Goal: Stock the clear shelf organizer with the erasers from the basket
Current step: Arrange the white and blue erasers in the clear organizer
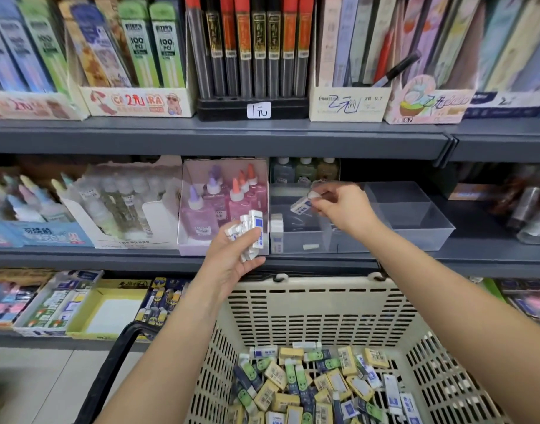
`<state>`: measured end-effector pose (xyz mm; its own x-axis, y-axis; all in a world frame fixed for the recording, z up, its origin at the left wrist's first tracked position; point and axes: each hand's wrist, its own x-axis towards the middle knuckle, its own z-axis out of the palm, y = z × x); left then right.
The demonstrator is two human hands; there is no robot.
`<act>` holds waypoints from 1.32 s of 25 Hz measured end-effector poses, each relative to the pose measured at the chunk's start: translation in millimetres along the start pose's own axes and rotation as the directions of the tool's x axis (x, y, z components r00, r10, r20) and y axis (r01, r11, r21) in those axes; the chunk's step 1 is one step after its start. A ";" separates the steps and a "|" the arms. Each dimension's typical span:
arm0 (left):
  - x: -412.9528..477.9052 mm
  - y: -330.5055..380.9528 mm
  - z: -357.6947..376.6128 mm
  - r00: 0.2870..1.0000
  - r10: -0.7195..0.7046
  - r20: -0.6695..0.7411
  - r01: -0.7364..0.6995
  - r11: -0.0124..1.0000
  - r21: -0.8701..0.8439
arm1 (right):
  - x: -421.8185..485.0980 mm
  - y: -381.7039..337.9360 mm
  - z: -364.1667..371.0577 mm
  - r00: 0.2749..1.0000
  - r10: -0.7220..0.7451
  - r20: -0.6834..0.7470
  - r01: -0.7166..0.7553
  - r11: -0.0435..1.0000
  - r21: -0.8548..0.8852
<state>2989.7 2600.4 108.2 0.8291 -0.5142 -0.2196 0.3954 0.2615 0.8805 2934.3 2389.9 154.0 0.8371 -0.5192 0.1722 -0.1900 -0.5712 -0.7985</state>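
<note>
My left hand (236, 255) grips a bunch of white erasers with blue sleeves (253, 232), held up in front of the middle shelf. My right hand (339, 206) pinches one white-and-blue eraser (302, 205) over the left compartment of the clear shelf organizer (415, 228). Two erasers (276, 224) stand at that compartment's left front wall. Below, the beige plastic basket (308, 304) holds several loose erasers (317, 384) in yellow, green and blue-white wrappers.
A box of pink and purple glue bottles (223, 206) stands just left of the organizer. Small bottles (305, 169) stand behind it. The shelf above (232, 136) overhangs both hands. The basket's black handle (109, 371) hangs at the left. Eraser boxes (63, 304) line the lower shelf.
</note>
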 end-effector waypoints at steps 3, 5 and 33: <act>5.7 -10.1 -4.1 0.999 -0.016 -0.033 0.016 1.000 -0.014 | 21.6 -4.8 20.7 0.999 -0.033 0.036 0.041 0.970 -0.240; 9.1 -11.4 -7.8 1.000 -0.021 -0.013 0.020 0.999 -0.050 | 31.3 -6.7 31.1 0.995 -0.013 0.095 0.043 0.947 -0.320; 15.8 -14.3 6.0 0.993 -0.089 0.083 0.099 0.987 -0.125 | 4.8 -12.8 8.0 0.969 0.033 0.245 -0.071 0.986 0.151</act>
<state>2994.7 2583.6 94.7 0.7551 -0.6012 -0.2614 0.5216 0.3096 0.7950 2944.9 2399.8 160.5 0.9304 -0.3664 -0.0004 -0.1698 -0.4301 -0.8866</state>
